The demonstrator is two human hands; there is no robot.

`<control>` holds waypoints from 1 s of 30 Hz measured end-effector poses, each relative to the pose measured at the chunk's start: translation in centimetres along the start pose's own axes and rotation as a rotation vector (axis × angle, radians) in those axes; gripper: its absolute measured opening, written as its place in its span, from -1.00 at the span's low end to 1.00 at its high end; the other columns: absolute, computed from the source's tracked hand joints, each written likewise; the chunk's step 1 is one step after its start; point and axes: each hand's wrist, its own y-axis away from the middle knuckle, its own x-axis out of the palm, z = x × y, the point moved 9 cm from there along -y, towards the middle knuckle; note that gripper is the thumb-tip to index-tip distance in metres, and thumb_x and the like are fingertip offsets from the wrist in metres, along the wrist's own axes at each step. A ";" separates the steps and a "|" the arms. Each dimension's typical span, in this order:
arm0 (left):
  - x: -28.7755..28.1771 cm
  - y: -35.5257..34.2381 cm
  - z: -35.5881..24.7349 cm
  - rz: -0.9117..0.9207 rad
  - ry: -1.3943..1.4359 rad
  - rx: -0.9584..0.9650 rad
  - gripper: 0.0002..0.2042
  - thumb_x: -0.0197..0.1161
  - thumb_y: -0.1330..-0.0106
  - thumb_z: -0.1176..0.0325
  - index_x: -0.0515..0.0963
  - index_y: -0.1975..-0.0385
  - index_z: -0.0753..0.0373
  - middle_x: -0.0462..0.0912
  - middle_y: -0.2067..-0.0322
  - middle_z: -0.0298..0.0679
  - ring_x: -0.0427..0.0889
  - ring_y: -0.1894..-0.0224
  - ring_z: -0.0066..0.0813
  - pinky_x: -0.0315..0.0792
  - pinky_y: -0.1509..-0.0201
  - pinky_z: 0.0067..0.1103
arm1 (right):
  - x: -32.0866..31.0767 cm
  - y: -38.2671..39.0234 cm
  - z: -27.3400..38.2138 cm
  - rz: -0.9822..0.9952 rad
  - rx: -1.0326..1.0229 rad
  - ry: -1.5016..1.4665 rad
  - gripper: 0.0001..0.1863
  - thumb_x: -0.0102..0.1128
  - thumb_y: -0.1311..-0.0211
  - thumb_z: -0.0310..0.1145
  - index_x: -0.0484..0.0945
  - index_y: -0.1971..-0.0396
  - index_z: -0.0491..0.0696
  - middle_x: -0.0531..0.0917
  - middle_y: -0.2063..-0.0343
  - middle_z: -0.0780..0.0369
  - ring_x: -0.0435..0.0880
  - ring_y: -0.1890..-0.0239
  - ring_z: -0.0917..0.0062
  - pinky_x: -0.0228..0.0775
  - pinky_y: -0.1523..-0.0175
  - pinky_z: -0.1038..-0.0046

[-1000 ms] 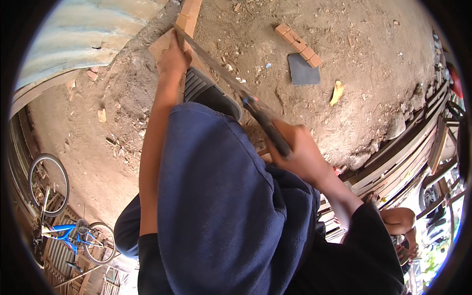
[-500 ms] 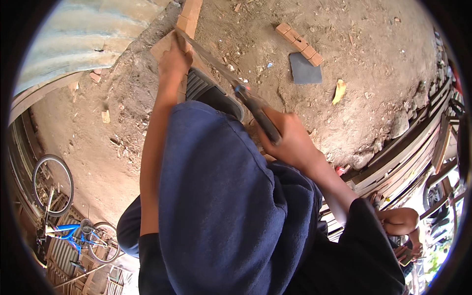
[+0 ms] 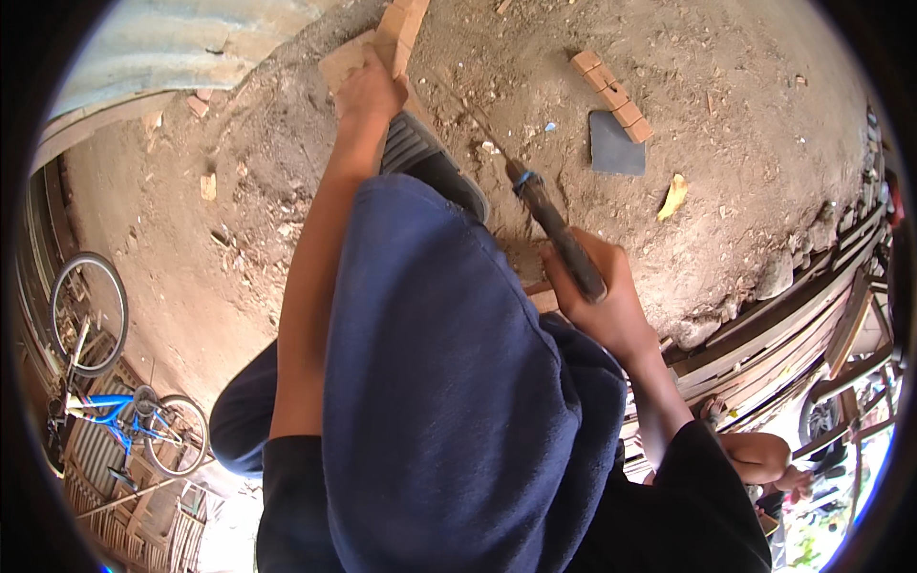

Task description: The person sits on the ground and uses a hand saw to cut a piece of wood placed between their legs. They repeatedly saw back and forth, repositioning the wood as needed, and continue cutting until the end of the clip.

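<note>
My left hand (image 3: pixel 371 94) is closed around the near end of a reddish-brown wooden block (image 3: pixel 401 33), pressing it by a flat piece of wood (image 3: pixel 346 63). In my right hand (image 3: pixel 609 304) is a straight dark handle with a blue band; its long narrow blade makes it a long-bladed tool (image 3: pixel 549 222). Blurred, the blade points up and left toward the block, its tip apart from the wood. Whether it is toothed I cannot tell. Just below my left hand lies a black ribbed slipper (image 3: pixel 420 153), partly hidden by the dark blue cloth over my lap (image 3: pixel 449 382).
A notched wooden block (image 3: pixel 611 95) lies on the dirt beside a dark grey flat square (image 3: pixel 617 143) and a yellowish scrap (image 3: pixel 673 197). Corrugated sheet (image 3: pixel 181 48) stands upper left, a blue bicycle (image 3: pixel 119 415) lower left. Stacked planks (image 3: pixel 764 353) and a seated person's leg (image 3: pixel 755 456) are at right.
The blade has drawn back from the wood, down and right, with my right hand. My left hand stays on the block. The whole view has shifted slightly.
</note>
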 end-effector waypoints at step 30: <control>0.4 0.3 1.2 -0.046 0.072 -0.040 -0.33 0.22 -0.22 0.06 0.13 -0.27 0.19 0.52 0.01 0.17 0.52 -0.07 0.07 0.41 -0.12 -0.20 | 1.5 2.3 -1.1 -0.027 0.256 -0.094 -0.82 0.12 -0.26 -0.43 0.48 0.41 -0.27 0.53 0.61 0.19 0.49 0.50 0.61 0.32 0.39 0.45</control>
